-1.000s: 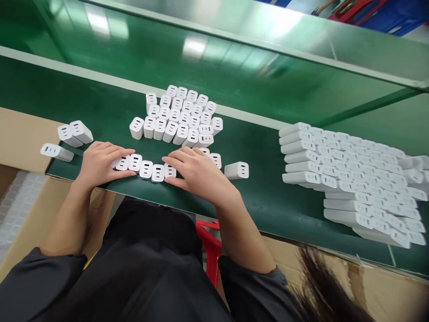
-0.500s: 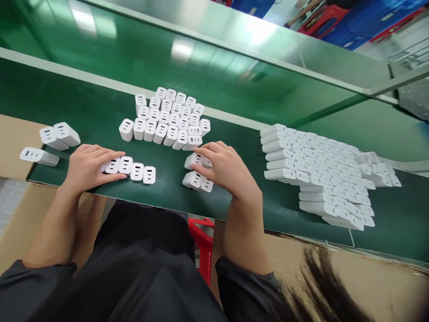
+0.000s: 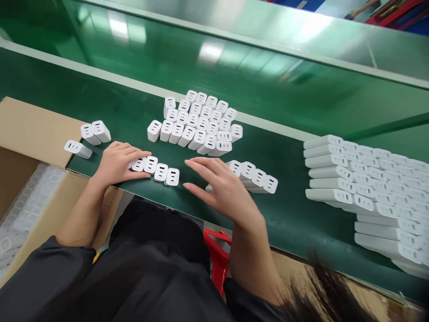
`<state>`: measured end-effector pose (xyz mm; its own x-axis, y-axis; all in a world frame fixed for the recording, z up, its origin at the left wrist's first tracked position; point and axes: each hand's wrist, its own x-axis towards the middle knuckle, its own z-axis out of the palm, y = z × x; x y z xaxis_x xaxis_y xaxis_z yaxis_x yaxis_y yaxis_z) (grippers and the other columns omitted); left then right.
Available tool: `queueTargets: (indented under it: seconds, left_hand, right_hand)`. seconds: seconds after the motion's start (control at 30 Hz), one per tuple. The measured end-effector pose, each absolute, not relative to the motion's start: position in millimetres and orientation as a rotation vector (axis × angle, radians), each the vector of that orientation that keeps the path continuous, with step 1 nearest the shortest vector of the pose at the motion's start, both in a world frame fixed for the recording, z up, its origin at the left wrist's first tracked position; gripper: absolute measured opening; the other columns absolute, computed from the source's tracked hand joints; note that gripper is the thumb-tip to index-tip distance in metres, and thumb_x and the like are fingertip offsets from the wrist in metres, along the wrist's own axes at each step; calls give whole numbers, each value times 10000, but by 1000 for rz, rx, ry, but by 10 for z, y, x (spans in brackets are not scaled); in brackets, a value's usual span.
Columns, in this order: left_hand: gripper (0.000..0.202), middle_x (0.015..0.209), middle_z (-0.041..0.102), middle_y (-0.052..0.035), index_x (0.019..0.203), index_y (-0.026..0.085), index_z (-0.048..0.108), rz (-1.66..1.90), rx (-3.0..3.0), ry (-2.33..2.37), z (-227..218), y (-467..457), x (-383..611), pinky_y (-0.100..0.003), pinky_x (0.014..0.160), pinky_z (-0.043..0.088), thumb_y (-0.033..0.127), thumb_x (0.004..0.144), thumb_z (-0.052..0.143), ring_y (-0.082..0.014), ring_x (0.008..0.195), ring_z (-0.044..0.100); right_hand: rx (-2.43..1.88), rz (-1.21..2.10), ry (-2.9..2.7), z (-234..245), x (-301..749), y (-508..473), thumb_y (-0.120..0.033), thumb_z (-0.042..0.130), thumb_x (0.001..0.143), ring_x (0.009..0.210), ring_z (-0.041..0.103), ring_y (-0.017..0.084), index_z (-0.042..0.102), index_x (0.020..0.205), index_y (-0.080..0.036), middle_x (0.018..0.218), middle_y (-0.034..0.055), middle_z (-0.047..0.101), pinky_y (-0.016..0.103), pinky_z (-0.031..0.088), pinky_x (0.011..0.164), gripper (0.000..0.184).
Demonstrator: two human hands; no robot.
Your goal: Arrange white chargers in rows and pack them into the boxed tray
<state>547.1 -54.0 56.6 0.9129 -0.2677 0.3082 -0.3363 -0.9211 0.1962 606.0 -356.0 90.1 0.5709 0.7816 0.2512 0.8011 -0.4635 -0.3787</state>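
My left hand [image 3: 119, 163] lies flat with fingers stretched over the left end of a short row of white charger blocks [image 3: 158, 171] near the front edge of the green bench [image 3: 288, 210]. My right hand [image 3: 224, 191] hovers with fingers spread and empty, just left of a second row of white blocks [image 3: 256, 177] lying on their sides. A tight cluster of upright white blocks [image 3: 197, 123] stands behind both rows.
A large stack of white blocks [image 3: 368, 192] fills the bench at right. Three loose blocks [image 3: 87, 136] lie at the left edge beside a cardboard box [image 3: 30, 134] holding clear plastic trays [image 3: 20, 214]. A red stool [image 3: 216, 255] shows below the bench.
My right hand has let go of the few blocks it was gathering; they now lie in a row to its right. My left hand stays on its row. The camera shifted.
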Motion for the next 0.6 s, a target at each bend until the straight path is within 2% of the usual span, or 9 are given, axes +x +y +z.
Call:
queueTargets:
  seconds: [0.17,0.33,0.6]
  left_hand:
    - [548,996,768,-46,1149,268,718,381,2840,-461,572,-527,5476,-378,786,440,681,799,630,-236,872,680]
    - [516,996,762,-49,1172,259,707,378,2832,-478,579,-671,5471,-391,785,428,640,838,613,-233,870,670]
    - [519,1030,749,-73,1210,230,673,357,2753,-583,503,-1228,5473,-425,848,407,614,870,591,-246,903,652]
  right_hand:
    - [-2347,36,-1369,732,5984,-3213,-406,546,972,1138,586,282,530,1373,-177,1346,143,589,442,495,944,462]
    - [-2387,10,-1367,703,5997,-3247,-349,477,1007,1062,618,262,584,1314,-190,1257,122,658,417,478,890,362]
    - [-2530,-32,-1217,826,5960,-3765,-348,527,982,1079,609,271,583,1273,-216,1230,106,659,435,469,920,324]
